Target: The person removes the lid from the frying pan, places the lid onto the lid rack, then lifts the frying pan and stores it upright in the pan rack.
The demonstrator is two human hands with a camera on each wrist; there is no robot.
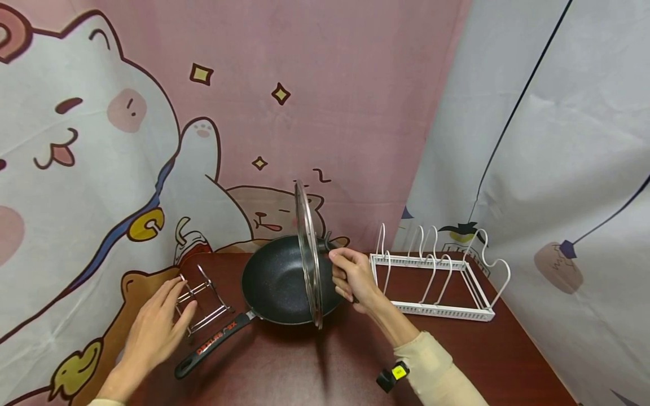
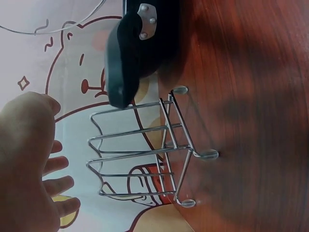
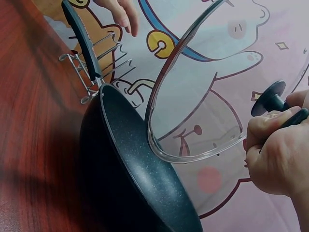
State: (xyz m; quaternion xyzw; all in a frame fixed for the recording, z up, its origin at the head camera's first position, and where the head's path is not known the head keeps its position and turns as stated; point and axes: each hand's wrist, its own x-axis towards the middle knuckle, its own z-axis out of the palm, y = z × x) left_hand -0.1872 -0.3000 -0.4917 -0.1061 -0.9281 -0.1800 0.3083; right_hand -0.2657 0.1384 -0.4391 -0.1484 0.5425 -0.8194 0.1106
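Observation:
A clear glass lid with a metal rim [image 1: 311, 254] stands nearly on edge above the dark wok [image 1: 279, 282]. My right hand [image 1: 358, 279] grips the lid by its black knob handle [image 3: 271, 99], fingers curled round it. Below the lid, the wok sits on the table, its long black handle [image 1: 213, 347] pointing toward the near left. Over at the left, my left hand [image 1: 154, 324] is held in the air with relaxed fingers and nothing in it. Close beside that hand is a small silver wire rack [image 2: 140, 154], partly behind the fingers in the head view.
To the right of the wok, a white rack [image 1: 437, 310] with several upright wire loops stands on the reddish-brown table [image 1: 264, 372]. A printed cloth [image 1: 355, 113] hangs behind the table, and pale cloth hangs along the right side.

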